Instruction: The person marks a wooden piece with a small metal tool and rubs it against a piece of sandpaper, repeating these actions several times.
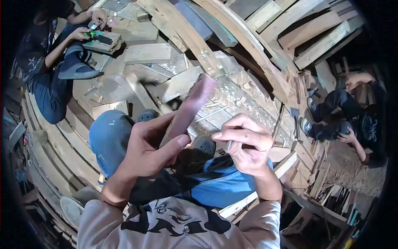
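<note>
In left hand [146, 148], perhaps sandpaper [191, 104], right hand [248, 145] near

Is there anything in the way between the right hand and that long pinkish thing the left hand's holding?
Nothing visible blocks the right hand from the pinkish strip; the gap looks open. The left hand covers only its near part. The dark shoe seen through the gap looks lower down, not in the way.

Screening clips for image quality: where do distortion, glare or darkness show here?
Head view: fisheye distortion, with black corners around the scene; head view: a pale sheen on the mauve bar in the left hand; head view: the person near the picture's right edge partly merges into shadow.
</note>
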### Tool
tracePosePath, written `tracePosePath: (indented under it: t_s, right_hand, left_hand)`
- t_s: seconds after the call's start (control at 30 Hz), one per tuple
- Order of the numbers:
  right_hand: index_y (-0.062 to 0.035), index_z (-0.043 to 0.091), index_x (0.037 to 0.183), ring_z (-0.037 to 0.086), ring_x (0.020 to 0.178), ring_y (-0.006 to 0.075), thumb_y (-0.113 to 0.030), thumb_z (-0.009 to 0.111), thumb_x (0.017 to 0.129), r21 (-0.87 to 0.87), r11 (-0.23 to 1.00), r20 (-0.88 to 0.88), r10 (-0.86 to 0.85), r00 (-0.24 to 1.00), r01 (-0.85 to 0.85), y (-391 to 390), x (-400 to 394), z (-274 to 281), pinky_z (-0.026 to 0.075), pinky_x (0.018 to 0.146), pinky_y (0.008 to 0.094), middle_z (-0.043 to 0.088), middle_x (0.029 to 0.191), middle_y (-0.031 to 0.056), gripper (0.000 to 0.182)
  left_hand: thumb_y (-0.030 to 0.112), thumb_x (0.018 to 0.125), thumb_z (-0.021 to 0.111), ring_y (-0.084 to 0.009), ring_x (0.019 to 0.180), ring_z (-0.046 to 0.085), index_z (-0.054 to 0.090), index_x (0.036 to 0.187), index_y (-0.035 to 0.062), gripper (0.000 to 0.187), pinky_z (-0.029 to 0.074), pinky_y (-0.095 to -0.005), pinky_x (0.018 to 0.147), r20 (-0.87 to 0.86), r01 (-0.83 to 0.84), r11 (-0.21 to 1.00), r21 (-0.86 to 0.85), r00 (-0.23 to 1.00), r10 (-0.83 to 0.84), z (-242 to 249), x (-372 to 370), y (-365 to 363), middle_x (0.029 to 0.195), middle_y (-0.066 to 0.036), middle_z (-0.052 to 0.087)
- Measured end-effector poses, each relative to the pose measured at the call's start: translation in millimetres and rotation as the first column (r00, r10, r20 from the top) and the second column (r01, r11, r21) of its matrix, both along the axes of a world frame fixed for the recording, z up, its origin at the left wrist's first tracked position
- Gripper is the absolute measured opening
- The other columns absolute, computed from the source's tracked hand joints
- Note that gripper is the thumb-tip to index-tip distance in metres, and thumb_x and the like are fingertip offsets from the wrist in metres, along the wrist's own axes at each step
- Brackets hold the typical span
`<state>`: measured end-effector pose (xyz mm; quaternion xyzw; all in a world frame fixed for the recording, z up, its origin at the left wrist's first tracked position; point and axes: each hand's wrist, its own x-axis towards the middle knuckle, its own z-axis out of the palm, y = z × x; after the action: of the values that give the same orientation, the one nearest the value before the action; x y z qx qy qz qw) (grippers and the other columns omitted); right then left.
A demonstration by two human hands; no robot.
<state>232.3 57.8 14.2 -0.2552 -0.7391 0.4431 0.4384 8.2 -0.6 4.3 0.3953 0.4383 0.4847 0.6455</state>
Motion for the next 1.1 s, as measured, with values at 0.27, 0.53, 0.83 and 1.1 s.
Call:
tracePosePath:
  t_s: [0.27, 0.53, 0.83, 1.1]
  right_hand:
    - [0.0002, 0.073, 0.097, 0.062, 0.071, 0.0171, -0.032, 0.069, 0.095, -0.020, 1.000, -0.037, 0.006, 0.999, -0.007, 1, 3, -3, 0.048, 0.060, 0.0265, 0.067, 0.085, 0.0134, 0.032]
    - [0.0024, 0.072, 0.105, 0.068, 0.077, 0.0201, -0.020, 0.068, 0.095, -0.069, 0.994, -0.174, 0.067, 0.982, -0.080, 1, 2, -9, 0.056, 0.065, 0.0295, 0.070, 0.092, 0.0170, 0.025]
    - [0.0022, 0.070, 0.097, 0.062, 0.067, 0.0177, -0.038, 0.059, 0.099, -0.210, 0.975, -0.201, 0.026, 0.979, -0.069, -4, 0, -4, 0.052, 0.061, 0.0295, 0.064, 0.086, 0.0152, 0.042]
    - [0.0052, 0.069, 0.098, 0.064, 0.070, 0.0181, -0.025, 0.060, 0.100, -0.148, 0.986, -0.182, 0.044, 0.982, -0.071, -2, 2, -7, 0.053, 0.060, 0.0301, 0.068, 0.089, 0.0169, 0.031]
  left_hand:
    - [0.013, 0.093, 0.071, -0.0043, 0.054, 0.052, 0.054, 0.135, -0.0068, 0.050, 0.040, -0.0214, 0.048, 0.003, -0.012, 1.000, 0.024, 1.000, 0.012, -1, -2, -1, 0.083, -0.003, 0.065]
    - [0.014, 0.093, 0.071, -0.0038, 0.054, 0.051, 0.053, 0.136, -0.0069, 0.051, 0.039, -0.0210, 0.048, -0.007, -0.006, 1.000, 0.019, 1.000, 0.006, -1, -4, -1, 0.081, -0.002, 0.064]
    - [0.032, 0.087, 0.075, -0.0070, 0.053, 0.053, 0.059, 0.121, -0.0098, 0.056, 0.039, -0.0210, 0.045, -0.039, -0.071, 0.997, 0.009, 0.997, 0.072, 3, 2, -1, 0.081, -0.006, 0.064]
    - [0.014, 0.093, 0.070, -0.0049, 0.058, 0.054, 0.053, 0.136, -0.0055, 0.050, 0.042, -0.0215, 0.051, 0.018, -0.023, 1.000, 0.009, 1.000, 0.023, 0, -3, -3, 0.083, -0.002, 0.064]
